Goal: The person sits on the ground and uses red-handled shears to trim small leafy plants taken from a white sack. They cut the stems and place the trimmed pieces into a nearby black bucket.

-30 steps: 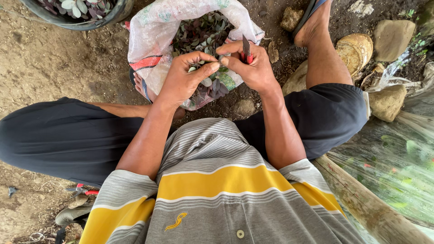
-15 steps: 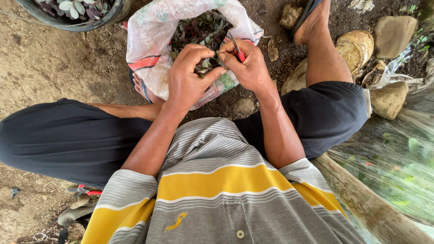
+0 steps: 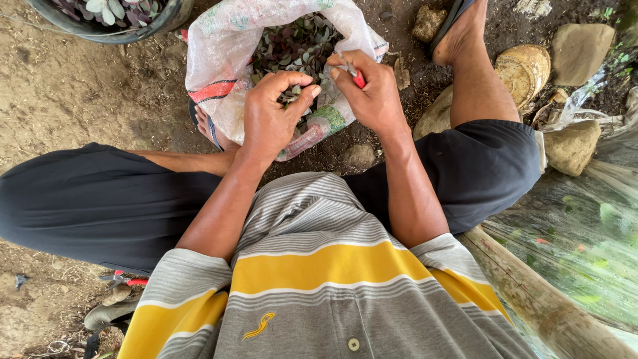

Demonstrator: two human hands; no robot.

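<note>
My left hand [image 3: 272,113] is closed around a small plant cutting just above an open white plastic sack [image 3: 222,60]. The sack is full of small purple and green leaves [image 3: 292,46]. My right hand [image 3: 372,93] grips a small red-handled knife [image 3: 355,76], its blade pointing toward my left hand's fingertips. Both hands nearly touch over the sack's mouth. The cutting itself is mostly hidden by my left fingers.
A dark tub [image 3: 113,20] of the same leaves stands at the top left. Stones [image 3: 578,46] and a round yellowish husk [image 3: 525,66] lie at the right. A bamboo pole [image 3: 538,299] and clear plastic sheet [image 3: 585,246] run along the lower right. My foot in a sandal [image 3: 458,26] rests on the dirt.
My two hands have come closer together and lowered slightly toward the sack. The knife has tilted from upright to pointing at my left hand.
</note>
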